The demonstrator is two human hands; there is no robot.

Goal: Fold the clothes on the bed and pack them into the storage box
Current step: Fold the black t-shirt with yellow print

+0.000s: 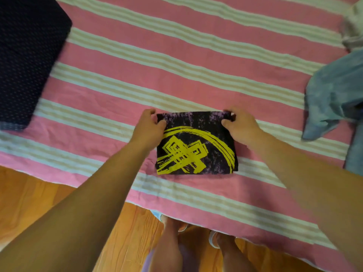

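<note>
Far left: dark dotted storage box (pixel 29 59) on the pink striped bed (pixel 196 61) | left hand (pixel 150 127) pinches the folded black T-shirt (pixel 196 143) at its far-left corner | T-shirt lies flat near the bed's front edge — yellow print up | right hand (pixel 240 127) pinches its far-right corner | far right: crumpled blue garment (pixel 334 95).

The black tee with the yellow cross print (pixel 196 146) was folded into a small flat rectangle near the bed's near edge. Blue clothes (pixel 334 99) sat crumpled at the right, something whitish (pixel 353 26) far right, and the dark dotted storage box (pixel 27 55) far left.
</note>
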